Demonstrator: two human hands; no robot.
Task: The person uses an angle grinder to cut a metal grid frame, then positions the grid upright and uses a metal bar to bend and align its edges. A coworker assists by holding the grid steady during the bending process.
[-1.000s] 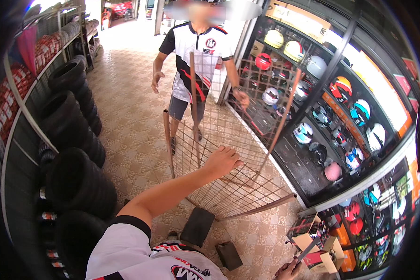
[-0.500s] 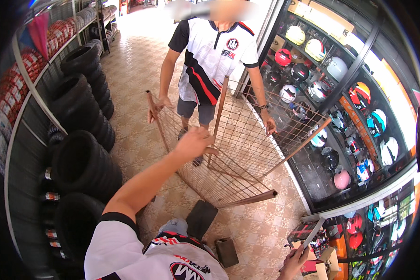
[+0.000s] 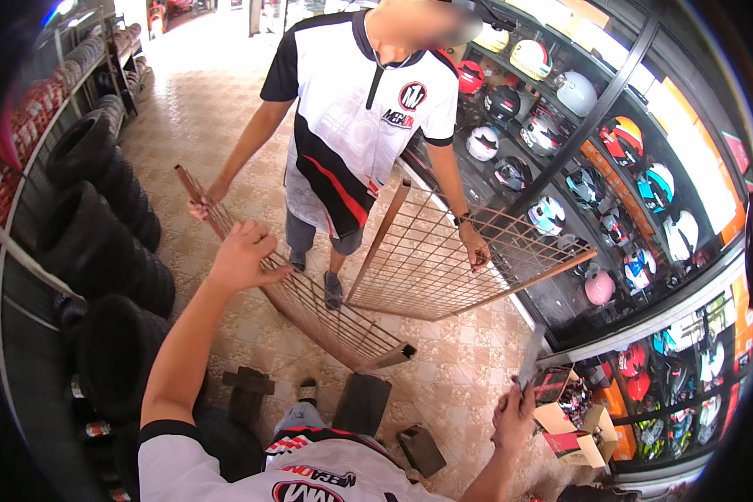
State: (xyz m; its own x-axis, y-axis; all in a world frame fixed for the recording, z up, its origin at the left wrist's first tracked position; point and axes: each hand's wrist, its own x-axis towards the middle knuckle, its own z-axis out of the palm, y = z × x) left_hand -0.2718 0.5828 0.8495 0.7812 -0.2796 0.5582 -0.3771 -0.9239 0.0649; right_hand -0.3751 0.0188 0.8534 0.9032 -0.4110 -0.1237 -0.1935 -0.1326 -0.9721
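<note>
My left hand (image 3: 244, 255) grips the top edge of a brown wire grid panel (image 3: 318, 309) that leans toward me, tilted low over the tiled floor. A second grid panel (image 3: 443, 259) stands hinged or joined to it on the right. A co-worker in a white, black and red shirt (image 3: 360, 117) faces me and holds both panels, one hand at the far left corner (image 3: 199, 201), the other on the right panel (image 3: 475, 251). My right hand (image 3: 514, 414) is low at the right, shut on a thin flat grey strip (image 3: 530, 360).
Stacked black tyres (image 3: 100, 243) line a rack on the left. A glass display of helmets (image 3: 577, 167) runs along the right wall. Dark blocks (image 3: 361, 403) and a small box (image 3: 418, 448) lie on the floor by my feet; open cardboard boxes (image 3: 577, 427) sit at the right.
The co-worker has stepped closer and the grid panels have tipped down toward me. My left hand stayed on the panel edge. My right hand rose a little with the strip.
</note>
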